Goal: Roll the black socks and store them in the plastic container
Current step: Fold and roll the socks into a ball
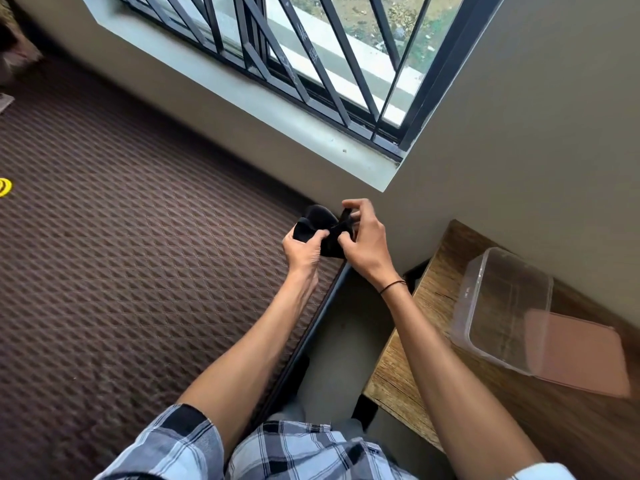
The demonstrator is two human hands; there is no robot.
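The plastic container (pixel 502 306) stands on the wooden surface (pixel 408 348), near that surface's wall-side edge. It is clear, rectangular with rounded corners, and uncovered; through its walls only the wood grain beneath shows, and nothing lies inside it. A flat pinkish lid (pixel 578 355) rests on the surface right against the container's near corner, its edge seeming to slip under or behind the clear wall; whether the two touch cannot be told.

The black socks (pixel 320 230) are not in the container. They are held in the air, well apart from it, out past the surface's far end and over the edge of the brown patterned carpet (pixel 121 254), below the corner of the windowsill (pixel 311 133). The fabric is bunched into a partly rolled lump, with a rounded fold sticking up on the side away from the container and a narrower band stretched across on the container's side.

The left hand (pixel 303 249) has its grip closed on the lower part of the bundle, fingers curled over the cloth and the thumb pressed in from the front. The right hand (pixel 363 237) has its grip pinched together on the stretched band, thumb and forefinger nipping the fabric at the top while the other fingers curl down behind it. A thin dark band (pixel 393 285) circles the right wrist. Both forearms are bare, reaching out from short plaid sleeves (pixel 180 445).
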